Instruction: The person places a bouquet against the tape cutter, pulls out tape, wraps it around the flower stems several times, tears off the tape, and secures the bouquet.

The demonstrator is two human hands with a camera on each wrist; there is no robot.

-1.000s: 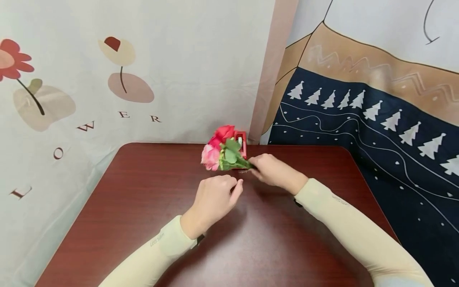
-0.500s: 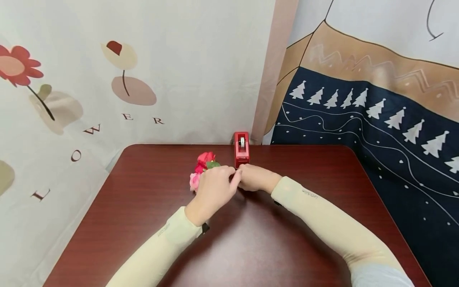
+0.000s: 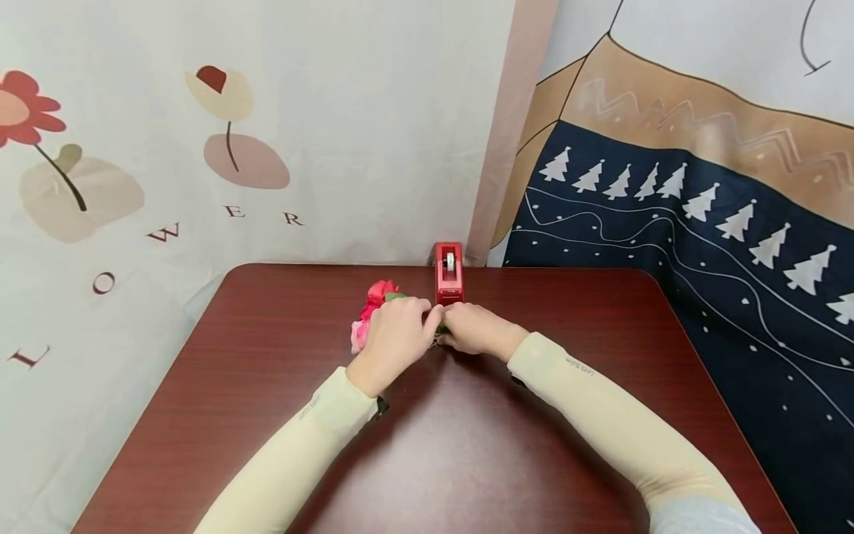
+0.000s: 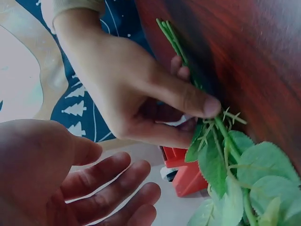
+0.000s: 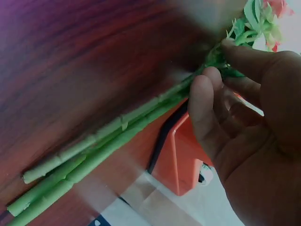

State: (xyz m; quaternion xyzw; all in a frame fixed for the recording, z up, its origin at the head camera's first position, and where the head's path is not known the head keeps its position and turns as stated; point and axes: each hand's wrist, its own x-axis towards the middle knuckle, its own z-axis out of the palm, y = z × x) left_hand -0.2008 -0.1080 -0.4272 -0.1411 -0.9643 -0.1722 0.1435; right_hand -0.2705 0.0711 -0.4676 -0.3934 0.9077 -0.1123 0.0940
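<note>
My right hand [image 3: 479, 328] pinches a small bunch of roses by the green stems [image 5: 101, 141], thumb and fingers closed round them just below the leaves [image 4: 268, 165]. Red rose blooms [image 3: 378, 294] and a pink bloom [image 3: 359, 337] point left in the head view, partly covered by my left hand [image 3: 395, 337]. Seen from the left wrist, the left hand's fingers are loosely bent and hold nothing, apart from the stems. The cut stem ends trail toward the lower left in the right wrist view, low over the table.
A red tape dispenser [image 3: 449, 273] stands just beyond my hands at the back of the dark red-brown wooden table [image 3: 567, 311]. A printed cloth wall [image 3: 367, 133] rises behind the table, with a navy tree-patterned cloth [image 3: 667, 245] at the right.
My right hand has brought the roses left and nearer, so that the left hand now overlaps them. The tape dispenser has come into fuller view. In the last half second little has moved.
</note>
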